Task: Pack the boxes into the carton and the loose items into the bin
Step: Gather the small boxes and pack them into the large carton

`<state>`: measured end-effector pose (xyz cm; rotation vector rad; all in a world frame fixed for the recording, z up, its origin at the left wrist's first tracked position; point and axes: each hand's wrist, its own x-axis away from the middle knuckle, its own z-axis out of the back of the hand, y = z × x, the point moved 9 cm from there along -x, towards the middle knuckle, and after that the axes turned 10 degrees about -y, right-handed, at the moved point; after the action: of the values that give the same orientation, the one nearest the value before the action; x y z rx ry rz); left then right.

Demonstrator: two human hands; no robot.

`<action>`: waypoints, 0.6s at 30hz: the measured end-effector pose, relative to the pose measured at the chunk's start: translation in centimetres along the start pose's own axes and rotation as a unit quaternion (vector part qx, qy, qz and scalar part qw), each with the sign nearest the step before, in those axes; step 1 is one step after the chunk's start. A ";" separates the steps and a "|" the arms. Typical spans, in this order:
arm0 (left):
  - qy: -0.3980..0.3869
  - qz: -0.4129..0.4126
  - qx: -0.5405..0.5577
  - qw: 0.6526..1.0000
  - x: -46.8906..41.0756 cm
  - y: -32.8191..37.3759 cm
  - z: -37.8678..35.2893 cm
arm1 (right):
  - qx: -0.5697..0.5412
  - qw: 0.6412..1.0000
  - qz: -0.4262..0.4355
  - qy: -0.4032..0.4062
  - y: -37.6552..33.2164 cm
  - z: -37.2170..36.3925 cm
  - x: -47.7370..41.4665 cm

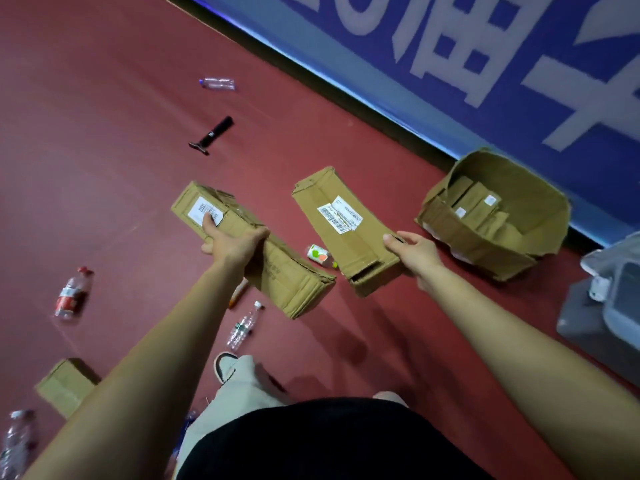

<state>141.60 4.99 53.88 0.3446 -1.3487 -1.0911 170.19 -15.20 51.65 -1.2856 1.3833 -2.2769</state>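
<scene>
My left hand (231,244) grips a long brown cardboard box (277,271) with a white label, held above the red floor. My right hand (414,252) holds a second long labelled box (341,220) by its near end, tilted toward the carton. The open brown carton (540,209) stands on the floor to the right by the wall, with several flat boxes inside. At the right edge a clear plastic bin (620,289) rests on a grey lid. One more small box (65,386) lies on the floor at the lower left.
Loose items lie scattered on the floor: a clear bottle (218,83) far off, a black tool (213,135), a red-labelled bottle (72,294), a clear bottle (244,327) near my shoe, another bottle (17,441) bottom left, a small colourful pack (318,254). A blue banner (450,64) lines the wall.
</scene>
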 end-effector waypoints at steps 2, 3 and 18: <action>-0.018 -0.014 -0.022 1.000 1.4 1.3 -3.8 | -0.039 0.999 -0.011 0.030 1.5 4.4 0.5; -0.027 -0.022 -0.035 0.999 2.1 2.1 -5.6 | -0.054 0.997 -0.017 0.044 2.3 6.5 0.7; -0.220 -0.075 -0.154 0.960 5.1 7.9 -33.2 | -0.200 0.950 -0.066 0.229 9.4 27.3 1.4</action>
<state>173.77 -7.36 54.31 -0.0341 -1.5252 -1.5458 187.25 -38.45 50.24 -0.9985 2.0575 -2.5914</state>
